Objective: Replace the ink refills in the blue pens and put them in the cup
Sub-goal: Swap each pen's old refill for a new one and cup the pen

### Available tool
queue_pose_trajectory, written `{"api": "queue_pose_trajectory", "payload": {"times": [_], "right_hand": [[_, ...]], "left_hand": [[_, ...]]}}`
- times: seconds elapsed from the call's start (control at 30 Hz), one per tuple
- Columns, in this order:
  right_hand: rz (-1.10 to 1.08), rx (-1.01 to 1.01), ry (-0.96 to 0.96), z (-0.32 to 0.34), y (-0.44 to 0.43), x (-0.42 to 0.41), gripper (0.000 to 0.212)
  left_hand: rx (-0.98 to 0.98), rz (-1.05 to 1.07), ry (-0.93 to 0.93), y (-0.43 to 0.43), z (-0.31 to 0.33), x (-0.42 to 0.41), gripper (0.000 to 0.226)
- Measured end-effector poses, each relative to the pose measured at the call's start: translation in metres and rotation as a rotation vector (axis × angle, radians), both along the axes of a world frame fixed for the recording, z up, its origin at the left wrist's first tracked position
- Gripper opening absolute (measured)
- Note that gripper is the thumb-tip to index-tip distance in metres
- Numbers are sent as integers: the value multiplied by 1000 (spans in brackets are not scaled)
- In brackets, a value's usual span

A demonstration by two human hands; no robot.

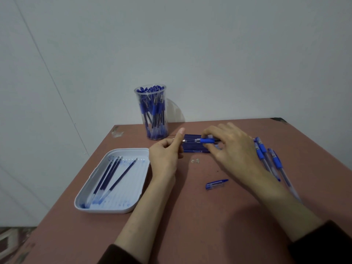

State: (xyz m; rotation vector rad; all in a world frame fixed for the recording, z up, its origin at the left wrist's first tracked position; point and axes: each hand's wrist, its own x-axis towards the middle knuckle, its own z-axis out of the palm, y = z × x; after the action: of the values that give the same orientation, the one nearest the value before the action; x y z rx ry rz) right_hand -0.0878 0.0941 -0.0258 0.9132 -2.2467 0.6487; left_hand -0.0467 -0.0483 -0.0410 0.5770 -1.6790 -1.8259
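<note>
clamped at both ends: my right hand (pixel 230 149) grips the pen (pixel 206 140) by its blue sleeve, fingers curled over the barrel, and my left hand (pixel 164 155) pinches its tip end, thumb raised. its long axis runs left to right between my hands, just above the table (pixel 190 216), so any pull should go along that line, i judge. the tray (pixel 114 210) of spent refills (pixel 107 176) lies nearer my left hand. the cup (pixel 152 111), crowded with pens, stands behind that hand. waiting pens (pixel 266 159) lie beside my right wrist. fresh refills (pixel 194 148) sit under the held pen, parallel to it. the cap (pixel 216 184) lies near my right forearm.
</note>
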Motion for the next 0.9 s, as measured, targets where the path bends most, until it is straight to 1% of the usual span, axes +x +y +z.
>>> {"api": "queue_pose_trajectory", "payload": {"times": [0.1,0.2,0.3,0.37,0.4,0.53,0.6,0.63,0.73,0.9], "right_hand": [[-60,-5,-78,0,2,-3,14],[-103,-1,-217,3,7,-7,10],[-118,-89,-336,5,12,-13,11],[-127,-172,-416,5,14,-17,14],[-134,-189,-442,5,14,-18,16],[-151,-187,-464,5,14,-17,16],[-152,-175,-462,5,14,-17,13],[-151,-170,-459,5,15,-16,12],[-154,-163,-455,6,14,-16,9],[-161,-167,-457,6,13,-16,11]], "left_hand": [[21,9,20,-2,1,0,33],[57,37,45,-4,0,0,27],[96,30,96,-8,2,0,22],[1,-48,44,-9,1,1,15],[-88,-116,-11,-7,1,2,11],[-531,-398,-226,2,-2,9,10],[-730,-451,-290,5,-2,11,11],[-779,-463,-294,5,-2,12,12],[-819,-495,-285,6,-1,13,18],[-791,-526,-276,6,-3,12,25]]}}
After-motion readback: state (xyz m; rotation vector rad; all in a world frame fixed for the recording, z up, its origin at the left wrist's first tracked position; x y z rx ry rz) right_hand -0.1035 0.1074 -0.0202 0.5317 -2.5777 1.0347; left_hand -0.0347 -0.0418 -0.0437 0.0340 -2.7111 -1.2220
